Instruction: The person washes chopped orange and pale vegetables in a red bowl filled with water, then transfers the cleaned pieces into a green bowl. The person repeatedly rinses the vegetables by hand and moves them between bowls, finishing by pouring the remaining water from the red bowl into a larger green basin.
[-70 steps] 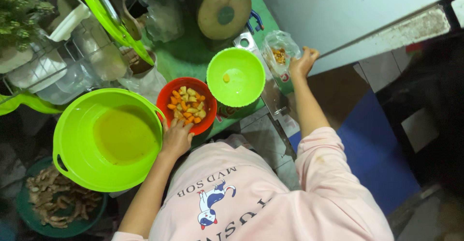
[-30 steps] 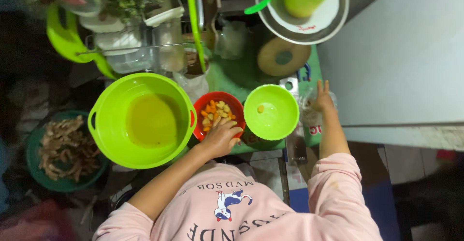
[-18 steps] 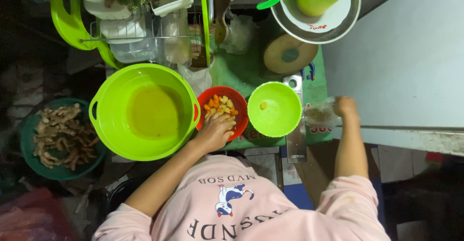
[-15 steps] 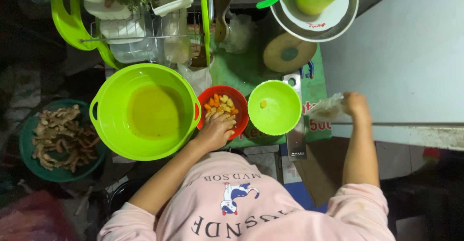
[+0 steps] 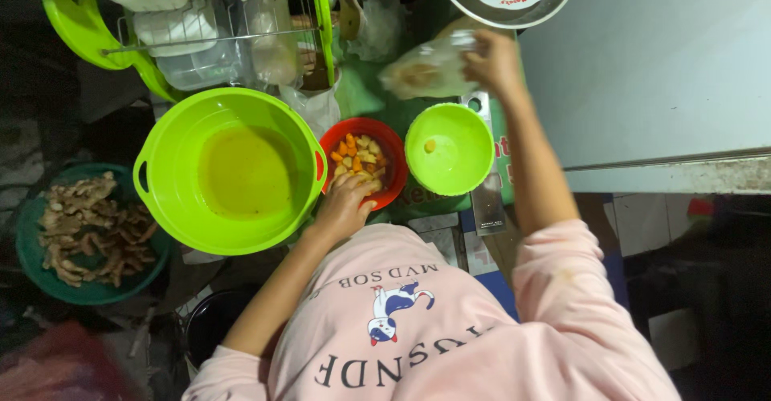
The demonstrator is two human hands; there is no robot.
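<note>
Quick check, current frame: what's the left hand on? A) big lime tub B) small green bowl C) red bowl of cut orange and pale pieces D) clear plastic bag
C: the left hand rests on the near rim of the red bowl; the clear plastic bag is in the right hand.

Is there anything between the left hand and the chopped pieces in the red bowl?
Nothing visible. The left hand rests on the near rim of the red bowl, fingers reaching in over the chopped pieces. The right hand holds a clear bag beyond the small green bowl, clear of them.
</note>
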